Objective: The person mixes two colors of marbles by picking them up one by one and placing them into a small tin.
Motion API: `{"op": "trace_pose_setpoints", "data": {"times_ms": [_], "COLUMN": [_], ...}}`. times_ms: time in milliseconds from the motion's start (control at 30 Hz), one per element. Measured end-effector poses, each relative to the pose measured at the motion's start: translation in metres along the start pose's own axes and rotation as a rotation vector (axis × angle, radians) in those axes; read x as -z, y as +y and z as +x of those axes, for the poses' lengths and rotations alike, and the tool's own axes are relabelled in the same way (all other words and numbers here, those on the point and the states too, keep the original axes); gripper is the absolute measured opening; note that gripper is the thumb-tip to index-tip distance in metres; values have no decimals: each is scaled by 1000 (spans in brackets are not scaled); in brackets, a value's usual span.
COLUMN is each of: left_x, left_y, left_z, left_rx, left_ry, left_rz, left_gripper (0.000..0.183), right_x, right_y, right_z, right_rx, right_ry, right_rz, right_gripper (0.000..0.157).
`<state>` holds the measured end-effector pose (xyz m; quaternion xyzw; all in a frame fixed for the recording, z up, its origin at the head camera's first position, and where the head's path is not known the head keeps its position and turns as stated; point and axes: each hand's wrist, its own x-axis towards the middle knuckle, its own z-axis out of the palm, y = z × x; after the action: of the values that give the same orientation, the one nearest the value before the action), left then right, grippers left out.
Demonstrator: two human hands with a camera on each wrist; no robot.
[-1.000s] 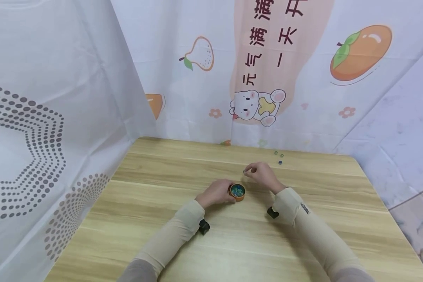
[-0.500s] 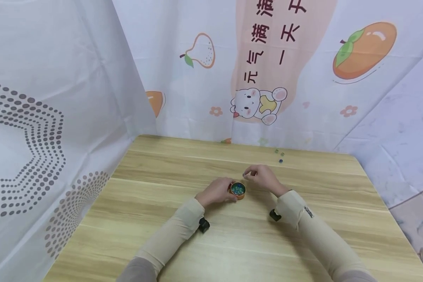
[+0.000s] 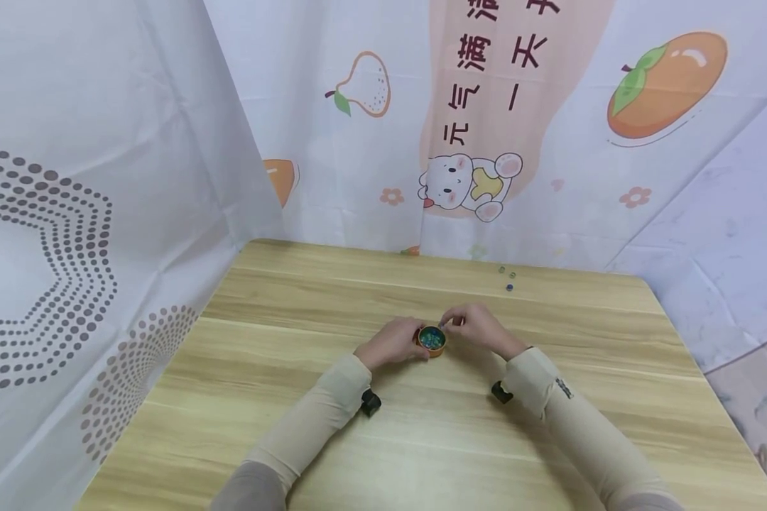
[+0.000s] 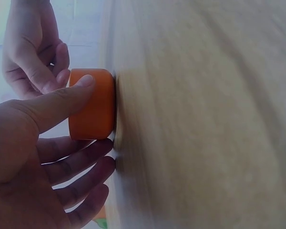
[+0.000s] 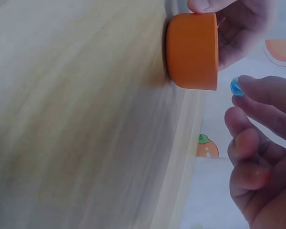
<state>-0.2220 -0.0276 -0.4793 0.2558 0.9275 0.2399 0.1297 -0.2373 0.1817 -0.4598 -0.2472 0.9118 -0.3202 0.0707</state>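
A small round orange bowl (image 3: 432,352) stands on the wooden table, with several blue and green marbles (image 3: 431,338) inside it. My left hand (image 3: 396,342) grips the bowl from its left side; in the left wrist view the thumb lies along the orange wall and the fingers reach round beneath it. My right hand (image 3: 479,328) pinches a blue marble (image 5: 236,87) between thumb and forefinger, just outside the bowl's rim, while its other fingers are curled. In the right wrist view a small gap shows between that marble and the bowl.
Toward the back of the wooden table (image 3: 307,298), right of centre, lie a blue marble (image 3: 509,287) and two pale green marbles (image 3: 513,275). A printed curtain (image 3: 358,177) hangs along the table's back edge, and another cloth (image 3: 166,213) hangs at the left.
My right hand has moved slightly closer to the bowl with the marble in its fingertips. The left hand keeps its grip on the bowl. The head view has tilted slightly.
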Motion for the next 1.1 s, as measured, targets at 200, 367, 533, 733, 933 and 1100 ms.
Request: {"op": "trace_pose_setpoints", "data": {"times_ms": [200, 367, 533, 733, 933, 1100], "left_x": [1, 1, 1, 1, 0, -1], "left_y": [0, 0, 0, 1, 1, 0], "left_z": [0, 0, 0, -1, 1, 2], "left_rx": [-10, 0, 13, 8, 17, 6], "left_ry": [-3, -4, -10, -7, -10, -8], "left_rz": [9, 9, 7, 29, 24, 11], "left_gripper": [54, 54, 52, 52, 54, 56], "right_x": [-3, -8, -12, -14, -13, -12], "right_y": [-2, -4, -4, -3, -4, -1], "right_z": [-2, -3, -4, -5, -7, -8], "right_rx": [-27, -20, -10, 5, -57, -62], "right_ry": [-42, -60, -80, -98, -64, -61], "right_rz": [24, 17, 10, 31, 32, 52], "right_gripper": [12, 14, 14, 15, 17, 20]}}
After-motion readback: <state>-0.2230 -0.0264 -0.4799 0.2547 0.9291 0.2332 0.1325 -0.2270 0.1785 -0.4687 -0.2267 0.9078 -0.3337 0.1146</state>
